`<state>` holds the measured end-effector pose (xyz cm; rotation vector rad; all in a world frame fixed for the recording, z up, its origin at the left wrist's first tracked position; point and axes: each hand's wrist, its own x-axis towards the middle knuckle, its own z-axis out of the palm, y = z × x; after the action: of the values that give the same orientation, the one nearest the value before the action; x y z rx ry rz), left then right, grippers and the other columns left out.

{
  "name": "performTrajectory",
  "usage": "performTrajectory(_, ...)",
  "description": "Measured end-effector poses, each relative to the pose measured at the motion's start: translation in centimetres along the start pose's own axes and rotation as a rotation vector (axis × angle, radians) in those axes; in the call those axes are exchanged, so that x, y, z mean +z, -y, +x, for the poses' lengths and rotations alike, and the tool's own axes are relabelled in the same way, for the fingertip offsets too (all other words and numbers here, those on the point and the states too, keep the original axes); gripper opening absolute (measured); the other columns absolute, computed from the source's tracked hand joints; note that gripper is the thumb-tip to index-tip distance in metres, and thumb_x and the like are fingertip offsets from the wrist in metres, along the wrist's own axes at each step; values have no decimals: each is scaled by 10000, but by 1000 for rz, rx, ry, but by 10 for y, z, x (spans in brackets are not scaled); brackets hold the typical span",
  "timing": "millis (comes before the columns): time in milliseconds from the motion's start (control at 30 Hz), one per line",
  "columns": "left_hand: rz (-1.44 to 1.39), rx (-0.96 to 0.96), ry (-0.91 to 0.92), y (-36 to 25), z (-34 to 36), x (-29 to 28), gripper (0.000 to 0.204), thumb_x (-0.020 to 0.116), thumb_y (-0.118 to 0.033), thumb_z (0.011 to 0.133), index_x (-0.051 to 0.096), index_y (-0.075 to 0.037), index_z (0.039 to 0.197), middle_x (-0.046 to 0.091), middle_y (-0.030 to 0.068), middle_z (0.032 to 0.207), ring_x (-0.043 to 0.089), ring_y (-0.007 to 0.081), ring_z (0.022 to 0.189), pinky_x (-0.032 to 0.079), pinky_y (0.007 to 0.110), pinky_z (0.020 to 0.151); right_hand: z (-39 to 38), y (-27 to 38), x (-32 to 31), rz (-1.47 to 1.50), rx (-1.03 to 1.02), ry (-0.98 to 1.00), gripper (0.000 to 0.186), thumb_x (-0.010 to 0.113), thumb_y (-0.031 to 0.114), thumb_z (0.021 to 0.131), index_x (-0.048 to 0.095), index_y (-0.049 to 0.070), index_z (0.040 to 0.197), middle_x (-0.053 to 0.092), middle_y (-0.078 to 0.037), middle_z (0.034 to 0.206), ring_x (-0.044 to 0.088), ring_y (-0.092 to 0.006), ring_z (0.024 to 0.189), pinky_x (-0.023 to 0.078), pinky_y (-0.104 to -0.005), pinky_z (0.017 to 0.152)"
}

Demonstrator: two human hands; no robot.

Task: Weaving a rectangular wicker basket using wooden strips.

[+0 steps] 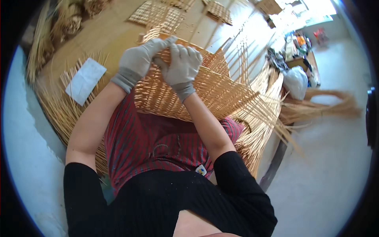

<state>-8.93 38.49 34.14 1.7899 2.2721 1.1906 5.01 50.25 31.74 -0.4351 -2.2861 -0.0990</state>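
Observation:
A tan wicker basket (197, 89), partly woven, rests against my lap, with long loose canes fanning out from its right end. My left hand (138, 61), in a pale grey work glove, has its fingers closed at the top edge of the weave, near the left end. Right beside it, my gloved right hand (182, 65) curls its fingers over the same edge. The two hands nearly meet at the fingertips, and whatever thin cane may lie between them is hidden. A striped red cloth (158, 138) covers my lap beneath the basket.
Bundles of straw-coloured canes (55, 102) lie at left, a white sheet (85, 81) on top. More loose canes (258, 130) spread at right. Flat woven panels (156, 16) lie on the floor ahead. A white plastic bag (295, 83) sits by a cluttered bench (312, 65) at far right.

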Motion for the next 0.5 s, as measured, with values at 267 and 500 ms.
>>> performTrajectory(267, -182, 81, -63, -2, -3, 10, 740, 576, 70, 895, 531, -237, 1567, 577, 115, 1552, 581, 292, 1383, 507, 375, 1121, 6, 23, -69, 85, 97, 120, 440, 778, 355, 869, 709, 138, 1246, 636, -112, 1282, 538, -342, 1287, 399, -510, 1152)
performTrajectory(500, -95, 69, 106, -13, -112, 92, 745, 623, -327, 1011, 302, -130, 1654, 500, 174, 1608, 615, 324, 1317, 524, 388, 1083, -14, 78, -266, 1362, -224, 298, 429, 704, 42, 897, 731, 162, 1308, 750, -116, 1011, 733, -296, 936, 587, -401, 854)
